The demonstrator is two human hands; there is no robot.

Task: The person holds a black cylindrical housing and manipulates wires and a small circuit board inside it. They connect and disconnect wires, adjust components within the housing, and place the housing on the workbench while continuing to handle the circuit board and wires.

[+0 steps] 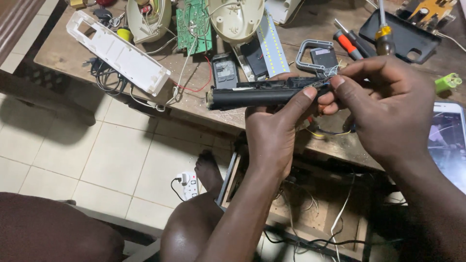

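Black tube (252, 97) in both hands (fingers pinching).

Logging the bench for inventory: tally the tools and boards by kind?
Screwdrivers: 2
Green circuit boards: 1
LED strip boards: 1
Phones: 1
Black tube in left hand, right hand at its end: 1
Total: 6
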